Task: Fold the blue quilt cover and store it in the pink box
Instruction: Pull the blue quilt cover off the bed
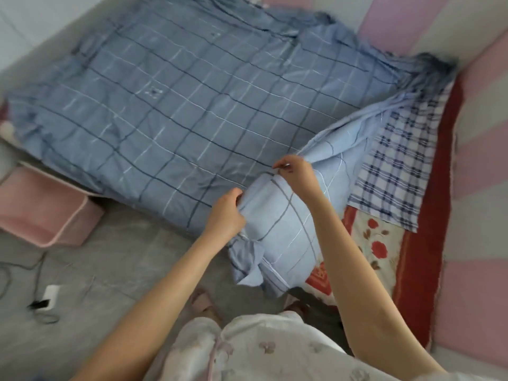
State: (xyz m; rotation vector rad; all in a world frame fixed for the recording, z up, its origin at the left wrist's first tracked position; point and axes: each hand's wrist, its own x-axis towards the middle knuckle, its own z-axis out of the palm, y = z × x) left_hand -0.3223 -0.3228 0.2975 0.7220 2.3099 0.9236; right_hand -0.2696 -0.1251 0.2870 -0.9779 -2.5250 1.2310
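The blue checked quilt cover (192, 105) lies spread wide across the bed, its far edge crumpled against the padded wall. Its near right corner is lifted and turned over, showing the paler underside. My left hand (225, 213) grips a bunched fold of that corner. My right hand (294, 171) pinches the cloth's edge a little higher, fingers curled on the fabric. The pink box (46, 213) stands on the grey floor at the left, partly under the cover's edge.
A navy and white plaid cloth (398, 166) and a red floral blanket (379, 246) lie on the bed at the right. Pink and white padded panels (483, 160) line the wall. A white charger with cables (46, 298) lies on the floor.
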